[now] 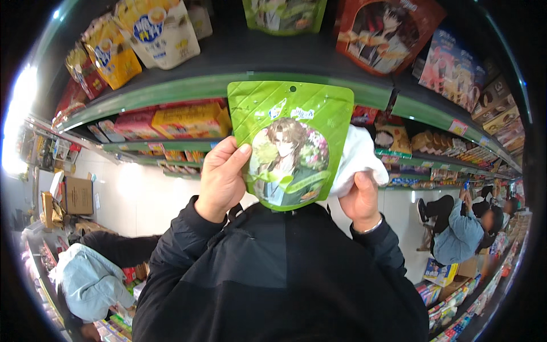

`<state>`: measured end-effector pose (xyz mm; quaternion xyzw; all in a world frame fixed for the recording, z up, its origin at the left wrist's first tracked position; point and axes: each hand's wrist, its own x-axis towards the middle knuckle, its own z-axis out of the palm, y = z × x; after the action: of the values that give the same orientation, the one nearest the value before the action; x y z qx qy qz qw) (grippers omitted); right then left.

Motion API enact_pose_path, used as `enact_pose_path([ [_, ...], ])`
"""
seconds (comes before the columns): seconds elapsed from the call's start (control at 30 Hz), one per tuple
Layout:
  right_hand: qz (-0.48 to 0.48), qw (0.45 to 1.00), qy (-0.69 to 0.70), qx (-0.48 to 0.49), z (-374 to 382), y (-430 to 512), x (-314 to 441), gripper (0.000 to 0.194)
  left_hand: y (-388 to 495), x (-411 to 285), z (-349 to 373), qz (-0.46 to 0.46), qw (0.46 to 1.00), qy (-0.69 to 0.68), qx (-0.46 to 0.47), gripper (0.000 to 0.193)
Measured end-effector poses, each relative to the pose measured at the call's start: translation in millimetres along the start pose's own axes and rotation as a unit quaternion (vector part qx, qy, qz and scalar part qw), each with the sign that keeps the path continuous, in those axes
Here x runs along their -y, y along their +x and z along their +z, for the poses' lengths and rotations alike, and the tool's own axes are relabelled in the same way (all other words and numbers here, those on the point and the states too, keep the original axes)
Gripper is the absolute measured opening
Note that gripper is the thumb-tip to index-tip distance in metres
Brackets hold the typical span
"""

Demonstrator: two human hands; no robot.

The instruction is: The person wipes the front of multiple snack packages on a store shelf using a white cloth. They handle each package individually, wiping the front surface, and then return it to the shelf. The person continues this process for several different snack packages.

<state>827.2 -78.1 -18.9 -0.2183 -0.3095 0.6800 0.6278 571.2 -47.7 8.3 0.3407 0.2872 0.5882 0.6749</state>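
A green snack pouch (pixel 295 171) with a drawn long-haired figure on its front hangs upright before my chest. Its left edge is pinched by my left hand (pixel 224 177), thumb on the front and fingers behind. On the pouch's other side, my right hand (pixel 361 199) grips a white cloth (pixel 361 154), which is bunched against the right edge and partly hidden behind the pouch. Beyond them runs the green front edge of a dark shelf (pixel 282 55). Another green pouch (pixel 285 15) stands on that shelf, cut off by the top of the view.
A red-brown pouch (pixel 384 36) and white-and-yellow pouches (pixel 164 38) stand on the same shelf. Lower shelves hold yellow packages (pixel 188 122). One person in light blue (pixel 92 282) is at lower left, others (pixel 459 239) at right. A cardboard box (pixel 78 195) is at left.
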Motion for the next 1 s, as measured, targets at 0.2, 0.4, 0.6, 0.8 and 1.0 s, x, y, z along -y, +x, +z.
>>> enact_pose_path([
  [0.2, 0.052, 0.951, -0.305, 0.017, 4, 2, -11, 0.038, -18, 23, -4, -0.078, 0.996, -0.039, -0.031, 0.024],
  [0.4, 0.105, 0.973, -0.202, -0.019, 4, -3, -5, 0.046, -25, 40, -2, -0.093, 0.993, -0.060, -0.037, 0.025],
  [0.6, 0.120, 0.971, -0.206, -0.005, -22, -9, 11, 0.046, -29, 66, 14, -0.105, 0.990, -0.075, -0.052, 0.031],
  [0.8, 0.123, 0.963, -0.240, 0.021, -48, -13, 24, 0.054, -34, 88, 30, -0.099, 0.990, -0.072, -0.066, 0.035],
  [1.0, 0.098, 0.958, -0.267, 0.024, -48, -15, 25, 0.057, -35, 84, 38, -0.092, 0.992, -0.071, -0.052, 0.033],
])
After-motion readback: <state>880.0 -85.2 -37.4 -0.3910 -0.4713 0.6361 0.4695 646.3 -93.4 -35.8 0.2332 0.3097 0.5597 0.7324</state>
